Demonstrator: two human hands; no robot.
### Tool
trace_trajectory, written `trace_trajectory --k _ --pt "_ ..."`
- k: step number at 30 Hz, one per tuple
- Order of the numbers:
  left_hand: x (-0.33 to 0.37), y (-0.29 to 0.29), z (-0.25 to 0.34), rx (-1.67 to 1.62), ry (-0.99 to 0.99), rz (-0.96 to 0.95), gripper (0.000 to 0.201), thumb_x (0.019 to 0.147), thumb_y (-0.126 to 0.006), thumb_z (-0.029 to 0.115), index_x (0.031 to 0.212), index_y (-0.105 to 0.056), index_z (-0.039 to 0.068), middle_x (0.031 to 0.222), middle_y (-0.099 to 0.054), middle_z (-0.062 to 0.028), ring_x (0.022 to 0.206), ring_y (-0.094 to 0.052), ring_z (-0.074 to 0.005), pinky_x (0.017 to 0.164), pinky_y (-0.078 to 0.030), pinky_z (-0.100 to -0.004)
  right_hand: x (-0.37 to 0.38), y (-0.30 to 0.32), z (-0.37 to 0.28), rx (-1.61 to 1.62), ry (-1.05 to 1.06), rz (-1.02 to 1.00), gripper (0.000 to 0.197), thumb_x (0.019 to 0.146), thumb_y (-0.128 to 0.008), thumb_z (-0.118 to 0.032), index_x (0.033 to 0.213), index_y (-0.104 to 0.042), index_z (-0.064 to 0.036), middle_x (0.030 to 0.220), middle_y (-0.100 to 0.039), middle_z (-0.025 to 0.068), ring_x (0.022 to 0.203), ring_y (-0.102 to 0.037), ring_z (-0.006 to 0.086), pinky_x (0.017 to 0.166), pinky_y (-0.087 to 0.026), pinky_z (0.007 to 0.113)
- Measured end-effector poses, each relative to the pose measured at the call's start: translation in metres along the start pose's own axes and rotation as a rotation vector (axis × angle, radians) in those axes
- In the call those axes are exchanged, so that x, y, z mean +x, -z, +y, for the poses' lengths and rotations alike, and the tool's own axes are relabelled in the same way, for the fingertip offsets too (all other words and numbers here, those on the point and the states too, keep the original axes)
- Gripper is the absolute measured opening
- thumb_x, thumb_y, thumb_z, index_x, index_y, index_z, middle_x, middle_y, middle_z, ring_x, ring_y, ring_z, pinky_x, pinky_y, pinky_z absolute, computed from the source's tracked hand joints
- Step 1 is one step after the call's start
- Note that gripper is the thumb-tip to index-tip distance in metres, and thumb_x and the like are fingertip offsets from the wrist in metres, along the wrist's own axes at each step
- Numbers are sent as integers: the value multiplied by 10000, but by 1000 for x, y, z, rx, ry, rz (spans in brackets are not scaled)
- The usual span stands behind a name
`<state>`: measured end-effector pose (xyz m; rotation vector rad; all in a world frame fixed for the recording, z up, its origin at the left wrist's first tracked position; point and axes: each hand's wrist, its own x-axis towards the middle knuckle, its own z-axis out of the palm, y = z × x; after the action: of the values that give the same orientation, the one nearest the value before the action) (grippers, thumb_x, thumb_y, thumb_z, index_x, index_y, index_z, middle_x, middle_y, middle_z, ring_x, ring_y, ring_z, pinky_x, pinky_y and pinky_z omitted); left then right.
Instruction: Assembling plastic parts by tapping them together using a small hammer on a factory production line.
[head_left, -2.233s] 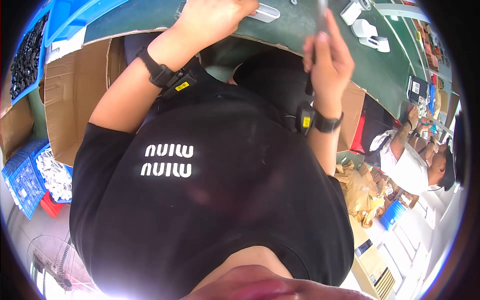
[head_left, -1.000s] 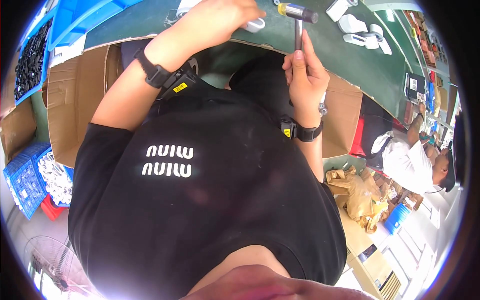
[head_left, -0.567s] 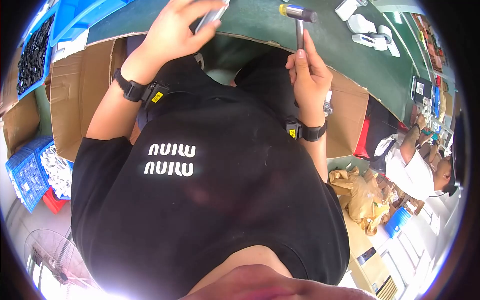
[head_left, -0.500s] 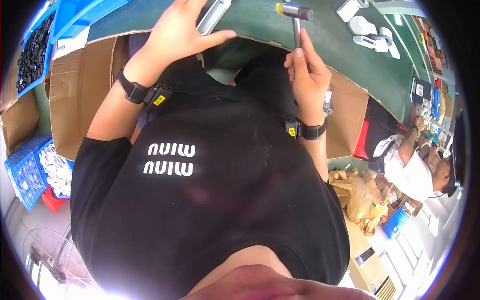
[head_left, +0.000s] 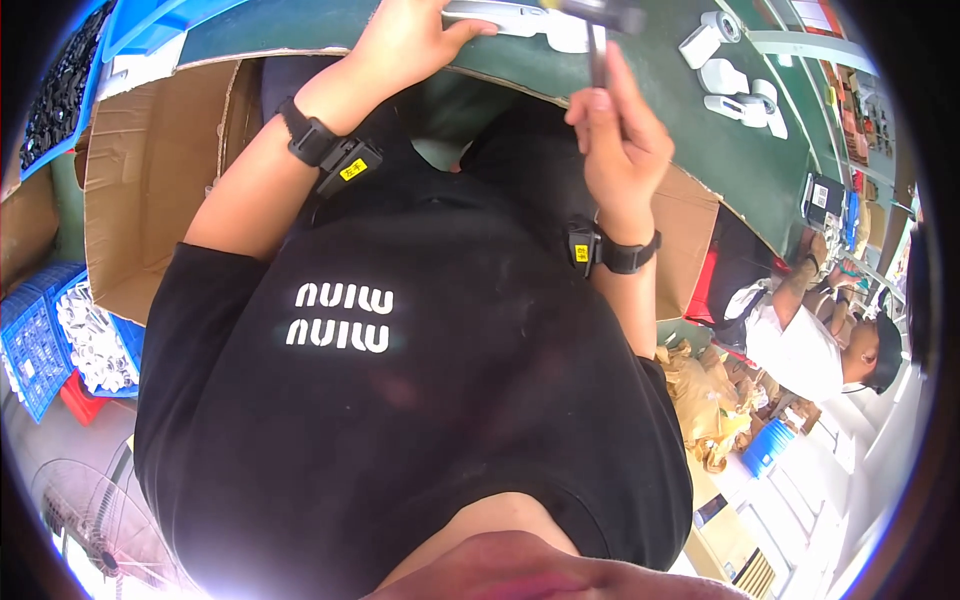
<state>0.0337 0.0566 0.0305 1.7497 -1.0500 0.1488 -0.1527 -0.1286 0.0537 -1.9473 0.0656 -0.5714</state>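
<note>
In my right hand (head_left: 622,150) is a small mallet (head_left: 598,62) with a dark, double-faced head and a metal shaft. My fingers close round its handle, and the index finger lies along the shaft. The mallet's head is blurred and hovers over one end of a long white plastic part (head_left: 515,20) at the top edge of the view. My left hand (head_left: 415,38) grips the other end of this part, with the thumb along its near side. Some of the left fingers are cut off by the frame. Whether the mallet touches the part I cannot tell.
Several similar white plastic parts (head_left: 722,76) lie on the green table (head_left: 660,75) to the right. An open cardboard box (head_left: 150,190) stands below the table's left edge. Blue bins (head_left: 60,100) hold black pieces at the far left. A co-worker (head_left: 800,340) sits at the right.
The white part and my left hand have moved right, so the part now lies under the mallet. The mallet's head has shifted up and slightly right.
</note>
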Motion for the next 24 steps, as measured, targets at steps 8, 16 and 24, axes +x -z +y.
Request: trace_trajectory --k 8,16,24 --pt "-1 -3 0 -157 70 35 479 846 -805 -6 1287 -624 41 986 -771 -159 948 -764 -362 833 -597 -410 11 -8 -2 -244 288 100 438 1038 -646 6 1477 -631 7 842 -741 60 675 -607 103 663 -522 249" --pt "-9 -5 -9 -48 -14 57 501 886 -785 31 1339 -572 43 1011 -745 -188 943 -740 -415 834 -590 -453 5 -16 -17 -94 64 138 407 1080 -573 -30 1477 -653 -64 778 -664 5 636 -507 54 634 -467 214" --pt "-9 -7 -4 -44 14 80 460 890 -794 70 1312 -614 40 1028 -729 -196 981 -719 -425 818 -589 -476 5 0 -18 -219 16 80 425 1059 -615 -17 1481 -649 -55 761 -662 12 645 -526 65 633 -479 232"
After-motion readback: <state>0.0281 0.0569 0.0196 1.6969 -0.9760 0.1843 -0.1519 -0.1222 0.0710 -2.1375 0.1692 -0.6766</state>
